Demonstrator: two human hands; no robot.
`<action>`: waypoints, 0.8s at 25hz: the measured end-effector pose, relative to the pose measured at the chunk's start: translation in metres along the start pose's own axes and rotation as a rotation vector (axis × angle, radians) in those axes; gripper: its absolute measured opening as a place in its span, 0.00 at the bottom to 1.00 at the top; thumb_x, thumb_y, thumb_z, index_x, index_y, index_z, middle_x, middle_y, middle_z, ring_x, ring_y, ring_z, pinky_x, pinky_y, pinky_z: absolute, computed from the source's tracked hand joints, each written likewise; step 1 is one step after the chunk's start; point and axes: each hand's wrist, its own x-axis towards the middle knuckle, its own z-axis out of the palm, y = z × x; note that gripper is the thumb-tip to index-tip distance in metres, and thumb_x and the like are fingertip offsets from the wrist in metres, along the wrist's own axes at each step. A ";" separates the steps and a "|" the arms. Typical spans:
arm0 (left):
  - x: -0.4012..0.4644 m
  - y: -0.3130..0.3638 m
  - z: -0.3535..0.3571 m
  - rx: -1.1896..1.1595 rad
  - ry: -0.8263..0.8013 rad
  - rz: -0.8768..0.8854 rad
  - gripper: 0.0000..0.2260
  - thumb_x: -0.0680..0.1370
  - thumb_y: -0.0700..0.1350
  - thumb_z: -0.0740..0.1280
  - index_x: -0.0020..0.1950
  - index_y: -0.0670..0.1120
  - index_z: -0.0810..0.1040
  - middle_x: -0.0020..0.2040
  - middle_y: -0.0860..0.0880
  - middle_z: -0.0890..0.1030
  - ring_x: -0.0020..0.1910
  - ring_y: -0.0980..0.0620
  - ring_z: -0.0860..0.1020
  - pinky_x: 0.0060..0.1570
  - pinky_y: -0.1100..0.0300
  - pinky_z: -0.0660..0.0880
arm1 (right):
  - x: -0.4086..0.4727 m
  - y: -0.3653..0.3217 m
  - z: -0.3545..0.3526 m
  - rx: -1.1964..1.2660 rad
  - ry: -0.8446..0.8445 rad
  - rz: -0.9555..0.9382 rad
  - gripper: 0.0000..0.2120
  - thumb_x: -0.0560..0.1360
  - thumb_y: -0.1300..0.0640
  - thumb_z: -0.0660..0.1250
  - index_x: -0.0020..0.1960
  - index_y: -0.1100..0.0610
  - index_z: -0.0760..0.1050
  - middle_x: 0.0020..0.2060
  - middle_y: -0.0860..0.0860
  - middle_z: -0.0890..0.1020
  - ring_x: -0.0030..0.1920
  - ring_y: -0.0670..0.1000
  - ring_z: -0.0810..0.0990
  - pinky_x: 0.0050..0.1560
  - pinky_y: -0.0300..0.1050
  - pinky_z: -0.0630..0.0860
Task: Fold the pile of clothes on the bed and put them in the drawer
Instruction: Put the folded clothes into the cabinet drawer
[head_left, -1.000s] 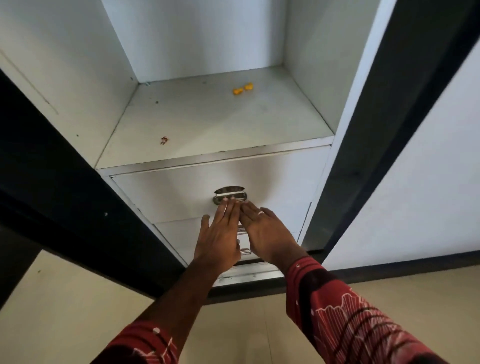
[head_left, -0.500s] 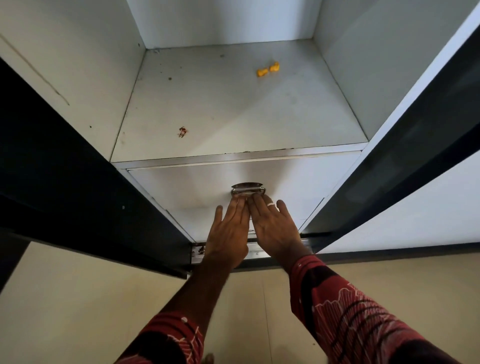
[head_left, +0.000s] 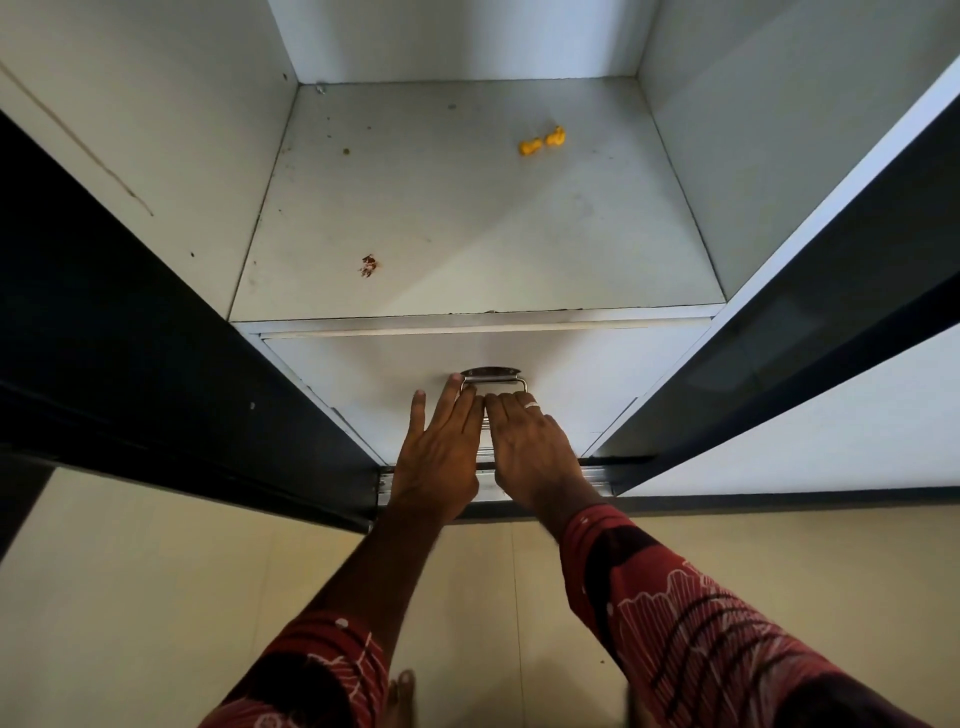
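Note:
A white drawer (head_left: 597, 374) sits at the bottom of a white wardrobe, its front flush under the shelf edge. A metal handle (head_left: 491, 375) is fixed at the middle of the front. My left hand (head_left: 441, 452) lies flat on the drawer front just below the handle, fingers straight. My right hand (head_left: 530, 447) presses beside it with straight fingers, a ring on one finger, fingertips at the handle. No clothes are in view.
Above the drawer is a white shelf (head_left: 467, 218) with two small yellow bits (head_left: 543, 141) and a reddish stain (head_left: 369, 265). Dark sliding door panels (head_left: 130, 332) stand at left and right (head_left: 810, 332). A metal floor track (head_left: 592, 480) and beige floor tiles (head_left: 156, 597) lie below.
Both flat hands have pushed the drawer front inward until it sits flush under the shelf. The view has moved closer and tilted down.

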 end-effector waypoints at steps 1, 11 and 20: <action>0.000 0.000 -0.004 0.027 0.005 0.000 0.39 0.80 0.53 0.66 0.84 0.45 0.49 0.84 0.45 0.48 0.81 0.44 0.35 0.71 0.39 0.25 | 0.000 -0.003 -0.002 0.017 -0.006 0.014 0.22 0.70 0.64 0.68 0.65 0.62 0.74 0.55 0.58 0.80 0.55 0.59 0.79 0.48 0.52 0.80; -0.061 0.045 0.010 -0.072 -0.013 -0.108 0.42 0.80 0.70 0.55 0.84 0.47 0.43 0.84 0.43 0.42 0.80 0.43 0.32 0.67 0.35 0.21 | -0.052 -0.026 0.002 -0.086 -0.082 0.041 0.22 0.81 0.52 0.61 0.73 0.57 0.66 0.67 0.56 0.75 0.73 0.58 0.70 0.79 0.67 0.46; -0.180 0.074 0.041 -0.241 0.140 -0.040 0.38 0.76 0.58 0.68 0.80 0.39 0.63 0.79 0.38 0.65 0.81 0.40 0.57 0.80 0.41 0.47 | -0.162 -0.060 0.021 -0.010 -0.178 0.045 0.31 0.80 0.53 0.60 0.81 0.59 0.58 0.77 0.56 0.67 0.80 0.58 0.60 0.81 0.61 0.50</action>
